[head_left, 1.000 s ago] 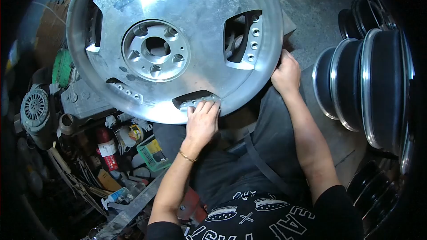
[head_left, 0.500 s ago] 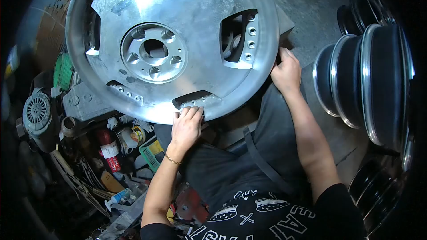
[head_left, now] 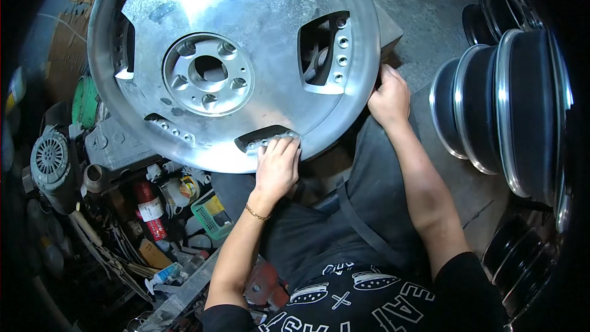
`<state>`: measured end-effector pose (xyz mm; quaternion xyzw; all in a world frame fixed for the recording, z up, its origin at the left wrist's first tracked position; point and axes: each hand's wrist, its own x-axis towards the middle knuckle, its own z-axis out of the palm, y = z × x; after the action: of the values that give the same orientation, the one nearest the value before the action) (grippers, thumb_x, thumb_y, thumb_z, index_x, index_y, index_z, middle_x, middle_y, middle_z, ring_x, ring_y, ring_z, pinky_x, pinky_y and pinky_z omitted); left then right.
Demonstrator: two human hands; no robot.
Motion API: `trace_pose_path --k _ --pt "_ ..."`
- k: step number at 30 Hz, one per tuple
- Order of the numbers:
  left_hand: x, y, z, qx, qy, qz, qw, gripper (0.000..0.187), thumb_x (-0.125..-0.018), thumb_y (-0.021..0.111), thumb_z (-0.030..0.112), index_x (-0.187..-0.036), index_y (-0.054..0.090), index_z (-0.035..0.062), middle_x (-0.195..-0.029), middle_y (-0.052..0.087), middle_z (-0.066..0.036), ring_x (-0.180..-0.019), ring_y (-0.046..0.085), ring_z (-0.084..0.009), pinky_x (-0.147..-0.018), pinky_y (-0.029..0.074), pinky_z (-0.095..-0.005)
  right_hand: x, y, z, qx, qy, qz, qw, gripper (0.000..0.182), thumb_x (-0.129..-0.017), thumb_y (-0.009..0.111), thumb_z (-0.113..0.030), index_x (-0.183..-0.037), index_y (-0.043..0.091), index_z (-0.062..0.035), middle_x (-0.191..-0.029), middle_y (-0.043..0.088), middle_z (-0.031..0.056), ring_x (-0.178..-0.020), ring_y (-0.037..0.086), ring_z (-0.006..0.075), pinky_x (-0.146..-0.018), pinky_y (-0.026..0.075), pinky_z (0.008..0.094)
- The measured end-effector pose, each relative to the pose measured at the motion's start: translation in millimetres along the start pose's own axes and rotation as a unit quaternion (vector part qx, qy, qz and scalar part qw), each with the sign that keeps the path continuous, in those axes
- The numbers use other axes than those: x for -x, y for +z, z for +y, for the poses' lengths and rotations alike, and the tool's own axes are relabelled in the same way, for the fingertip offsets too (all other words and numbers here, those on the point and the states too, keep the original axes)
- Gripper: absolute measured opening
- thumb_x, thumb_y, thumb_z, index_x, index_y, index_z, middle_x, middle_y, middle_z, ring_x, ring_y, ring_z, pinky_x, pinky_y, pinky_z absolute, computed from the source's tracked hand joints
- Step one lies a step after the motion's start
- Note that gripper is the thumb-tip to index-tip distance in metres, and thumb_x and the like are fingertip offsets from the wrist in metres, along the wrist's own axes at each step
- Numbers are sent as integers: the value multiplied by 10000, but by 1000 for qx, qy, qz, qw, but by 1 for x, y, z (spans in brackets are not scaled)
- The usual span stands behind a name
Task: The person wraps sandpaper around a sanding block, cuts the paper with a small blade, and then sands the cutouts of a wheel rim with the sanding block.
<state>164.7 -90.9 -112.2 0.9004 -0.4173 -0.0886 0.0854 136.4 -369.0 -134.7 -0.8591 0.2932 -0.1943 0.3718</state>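
Note:
A large bare-metal wheel rim (head_left: 264, 49) lies face up before me, with a bolt-hole hub and several cut-out windows with small holes along their edges. My left hand (head_left: 278, 167) is at the window nearest me, its fingers bent together and pressed on the window's outer edge. What lies under those fingertips, if anything, is hidden. On the right, my right hand (head_left: 391, 98) grips the rim's outer edge, thumb side up, with the fingertips partly out of sight.
Several dark wheel barrels with shiny lips (head_left: 507, 110) stand at the right. At the left are a grey motor with a vented cap (head_left: 50, 158), a red bottle (head_left: 147, 201), a green basket (head_left: 212, 216) and cluttered tools. A block (head_left: 388, 31) shows beside the rim.
My left hand has slid to the right along the near window's edge. My right hand keeps its hold on the outer edge. The whole view has shifted slightly.

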Motion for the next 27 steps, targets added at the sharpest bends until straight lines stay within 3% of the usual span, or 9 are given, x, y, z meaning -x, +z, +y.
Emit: trace_pose_path --k 6,12,18,21,23,27 --pt "19 -3 -25 -39 -22 -7 999 275 -872 614 175 -1124 629 66 -1104 625 -69 -1031 564 -247 -844 414 -423 -3 -1 4 6 11 0 1000 307 -840 633 -321 -883 632 -17 -930 654 160 -927 612 367 -781 482 472" --pt "-3 6 1 -31 15 20 999 287 -867 612 169 -1134 624 64 -1108 625 -68 -1023 565 -235 -804 404 -408 -1 0 4 25 22 -22 999 273 -832 636 -290 -879 628 -21 -933 652 156 -931 608 368 -788 479 470" --pt "9 1 -13 -52 -9 -13 999 276 -881 598 183 -1126 626 58 -1074 622 -67 -1019 561 -235 -810 403 -412 -2 -1 5 3 5 -10 1000 307 -819 650 -316 -870 620 -14 -922 641 169 -923 605 373 -784 479 469" --pt "-8 8 3 -32 22 26 999 275 -882 590 178 -1128 625 61 -1066 619 -60 -989 561 -224 -793 400 -392 -1 2 4 1 -2 -9 1000 309 -825 644 -325 -879 631 -20 -926 643 165 -926 607 369 -785 480 468" --pt "-5 2 4 -41 16 10 999 277 -878 588 175 -1129 622 63 -1059 617 -58 -980 559 -223 -788 397 -391 0 0 2 11 -7 -3 1000 291 -795 661 -256 -945 643 -6 -918 644 191 -884 611 411 -758 488 442" --pt "2 -1 -7 -74 8 -6 997 287 -857 590 161 -1129 617 71 -1052 608 -48 -983 551 -215 -792 389 -393 -2 0 3 -5 -3 7 1000 277 -796 656 -236 -945 649 -2 -919 646 197 -887 611 416 -757 487 446"
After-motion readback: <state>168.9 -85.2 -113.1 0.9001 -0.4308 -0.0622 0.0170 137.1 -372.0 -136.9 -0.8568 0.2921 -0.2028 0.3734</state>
